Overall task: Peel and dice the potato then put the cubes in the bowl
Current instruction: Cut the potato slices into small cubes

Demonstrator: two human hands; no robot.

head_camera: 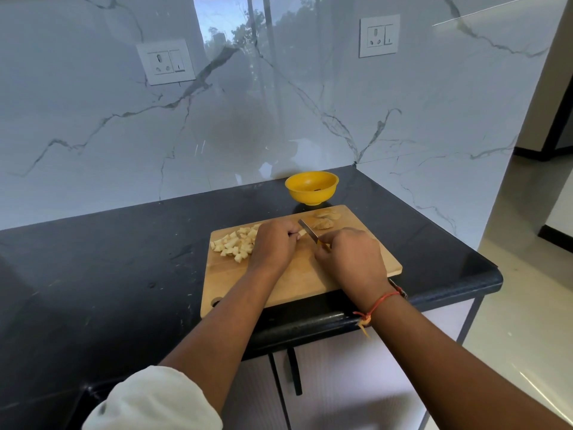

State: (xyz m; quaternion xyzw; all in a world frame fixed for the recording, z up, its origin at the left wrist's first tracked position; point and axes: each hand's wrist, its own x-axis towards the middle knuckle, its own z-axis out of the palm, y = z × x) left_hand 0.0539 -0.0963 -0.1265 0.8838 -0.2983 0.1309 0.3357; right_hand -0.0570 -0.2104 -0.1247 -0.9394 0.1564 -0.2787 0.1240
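on the cutting board (310, 274), close to the counter (124, 259) front edge, i see my left hand (273, 243) pinching a potato piece (301, 233), right hand (350, 259) gripping the knife (307, 230).

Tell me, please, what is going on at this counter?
A person is dicing potato on a wooden cutting board. The left hand pinches a small potato piece while the right hand grips a knife, its blade against it. Diced cubes are piled on the board's left; tan pieces lie at its far edge. No cubes show in the yellow bowl behind.
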